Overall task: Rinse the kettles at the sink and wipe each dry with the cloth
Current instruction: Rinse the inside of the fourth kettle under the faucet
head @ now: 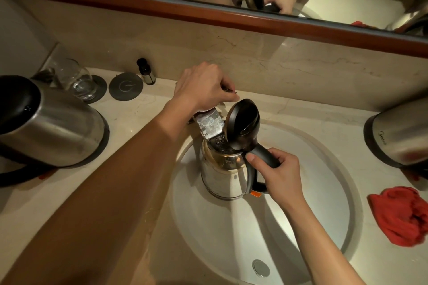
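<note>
Right hand (275,169) fingers wrapped round the black handle of the kettle (222,176), held in the sink (324,227) under the faucet (209,126). Left hand (203,87) curled on the faucet lever. Lid up, water running in. Steel's wet and slippery and it's getting heavier; keep to the handle. Cloth (403,215) sits right.

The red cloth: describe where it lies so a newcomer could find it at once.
Start at the round white sink set in the marble counter. Look to its right edge, on the counter in front of the steel kettle standing there. The red cloth lies crumpled, the only soft, bright red thing among the metal kettles.
</note>
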A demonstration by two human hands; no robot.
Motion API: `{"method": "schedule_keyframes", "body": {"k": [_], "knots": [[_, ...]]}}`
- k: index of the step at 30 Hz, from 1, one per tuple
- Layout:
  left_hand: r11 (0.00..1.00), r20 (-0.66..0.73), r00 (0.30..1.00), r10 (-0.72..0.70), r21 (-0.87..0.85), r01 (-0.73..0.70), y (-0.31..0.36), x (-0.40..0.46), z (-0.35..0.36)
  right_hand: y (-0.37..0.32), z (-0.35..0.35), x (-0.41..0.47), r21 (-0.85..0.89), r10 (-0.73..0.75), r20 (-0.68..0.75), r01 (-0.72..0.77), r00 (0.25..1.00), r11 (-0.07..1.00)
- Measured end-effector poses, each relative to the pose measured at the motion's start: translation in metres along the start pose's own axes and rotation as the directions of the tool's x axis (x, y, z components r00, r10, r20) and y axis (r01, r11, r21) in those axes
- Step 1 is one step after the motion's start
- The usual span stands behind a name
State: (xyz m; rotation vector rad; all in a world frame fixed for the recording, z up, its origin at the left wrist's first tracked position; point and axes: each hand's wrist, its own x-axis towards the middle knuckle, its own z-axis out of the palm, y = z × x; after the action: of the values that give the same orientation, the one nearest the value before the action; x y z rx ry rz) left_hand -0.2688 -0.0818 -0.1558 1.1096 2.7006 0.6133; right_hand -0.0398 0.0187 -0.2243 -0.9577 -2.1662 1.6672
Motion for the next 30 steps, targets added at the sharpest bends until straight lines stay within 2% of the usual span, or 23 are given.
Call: {"method": "schedule_keyframes", "body": {"k": [30], "knots": [[1.0,0.001,1.0,-0.001,0.007,0.001,-0.0015,0.001,0.0008,0.0086,-0.0031,0.0001,-0.003,-0.027,0.047,0.028,0.999,1.0]]}}
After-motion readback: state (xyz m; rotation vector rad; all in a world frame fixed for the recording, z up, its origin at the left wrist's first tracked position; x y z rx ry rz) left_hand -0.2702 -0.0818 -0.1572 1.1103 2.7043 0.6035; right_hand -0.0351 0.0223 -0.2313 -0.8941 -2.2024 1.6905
